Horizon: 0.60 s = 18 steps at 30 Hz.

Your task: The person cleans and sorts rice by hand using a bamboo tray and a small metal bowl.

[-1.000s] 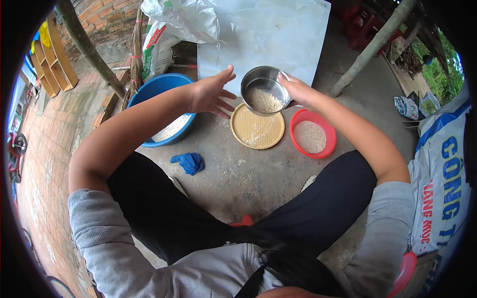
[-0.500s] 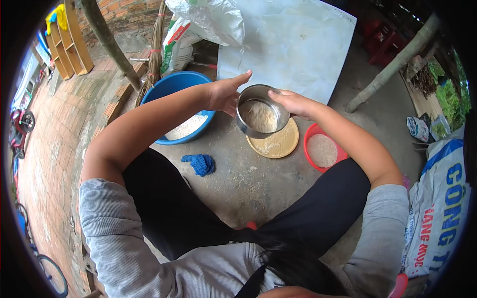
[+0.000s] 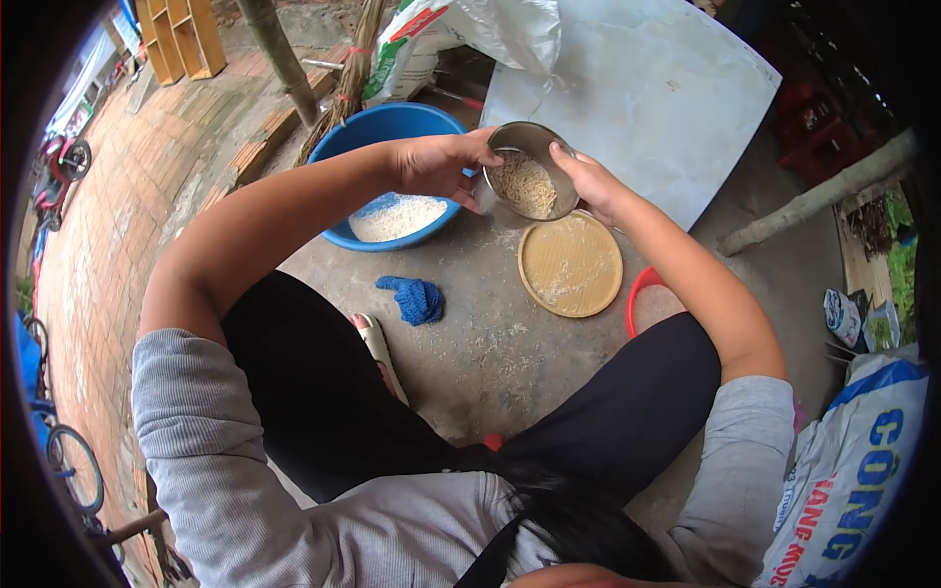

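A round metal sieve (image 3: 564, 191) with coarse pale grain (image 3: 524, 183) inside is held up in front of me, tilted toward me. My right hand (image 3: 590, 186) grips its right side, thumb over the rim. Against the left side is my left hand (image 3: 446, 167), its thumb at the rim and its lower fingers apart and slightly blurred. Below and left stands a blue basin (image 3: 333, 157) containing white, flour-like material (image 3: 397, 218). A round yellow tray (image 3: 571, 260) with scattered grain lies on the floor beneath the sieve.
A red bowl (image 3: 635, 294) of grain is partly hidden by my right knee. A crumpled blue cloth (image 3: 417, 299) lies on the concrete floor. Behind are a pale board (image 3: 637, 98) and a white sack (image 3: 412, 49). A large printed sack (image 3: 863, 470) stands at right.
My left hand has come from stretched out beside the sieve to touching its rim. The grain inside has shifted and spread. My view has turned, moving the floor objects in the picture.
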{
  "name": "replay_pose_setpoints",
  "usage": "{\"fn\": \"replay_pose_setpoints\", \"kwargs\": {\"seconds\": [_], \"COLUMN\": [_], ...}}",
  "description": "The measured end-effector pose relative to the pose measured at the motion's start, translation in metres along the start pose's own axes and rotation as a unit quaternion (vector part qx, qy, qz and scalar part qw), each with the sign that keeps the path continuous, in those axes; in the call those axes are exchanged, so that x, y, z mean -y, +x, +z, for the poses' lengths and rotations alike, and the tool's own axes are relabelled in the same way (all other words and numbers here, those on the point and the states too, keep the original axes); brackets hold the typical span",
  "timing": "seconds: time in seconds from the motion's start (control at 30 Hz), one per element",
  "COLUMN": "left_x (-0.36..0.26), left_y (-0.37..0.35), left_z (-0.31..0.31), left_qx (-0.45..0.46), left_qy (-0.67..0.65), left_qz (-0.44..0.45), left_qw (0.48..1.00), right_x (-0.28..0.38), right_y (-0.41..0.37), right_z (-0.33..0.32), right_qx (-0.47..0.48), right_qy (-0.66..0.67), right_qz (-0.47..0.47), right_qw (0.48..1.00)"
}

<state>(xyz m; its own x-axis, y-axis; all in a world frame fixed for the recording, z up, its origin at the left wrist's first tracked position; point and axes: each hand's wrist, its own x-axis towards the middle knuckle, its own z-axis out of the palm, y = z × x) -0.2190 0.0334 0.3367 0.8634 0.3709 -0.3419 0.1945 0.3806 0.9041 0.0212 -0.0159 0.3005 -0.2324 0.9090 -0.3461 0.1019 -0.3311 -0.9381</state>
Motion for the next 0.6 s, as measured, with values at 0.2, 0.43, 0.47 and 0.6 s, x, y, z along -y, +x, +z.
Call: {"fn": "replay_pose_setpoints", "kwargs": {"seconds": [0.2,0.43,0.47,0.6], "left_x": [0.003,0.011,0.010,0.021], "left_y": [-0.026,-0.044,-0.048,-0.050], "left_z": [-0.036,-0.084,-0.088,-0.114], "left_qx": [-0.099,-0.325,-0.373,-0.432], "left_qy": [0.107,0.252,0.331,0.590], "left_qz": [0.013,-0.009,-0.005,0.069], "left_qw": [0.989,0.912,0.867,0.679], "right_x": [-0.001,-0.030,-0.035,-0.059], "right_y": [0.050,0.111,0.117,0.139], "right_z": [0.039,0.070,0.074,0.080], "right_qx": [0.003,0.024,0.026,0.025], "right_qy": [0.008,0.046,0.046,-0.163], "right_qz": [-0.023,0.081,0.082,0.069], "right_qw": [1.000,0.995,0.995,0.984]}}
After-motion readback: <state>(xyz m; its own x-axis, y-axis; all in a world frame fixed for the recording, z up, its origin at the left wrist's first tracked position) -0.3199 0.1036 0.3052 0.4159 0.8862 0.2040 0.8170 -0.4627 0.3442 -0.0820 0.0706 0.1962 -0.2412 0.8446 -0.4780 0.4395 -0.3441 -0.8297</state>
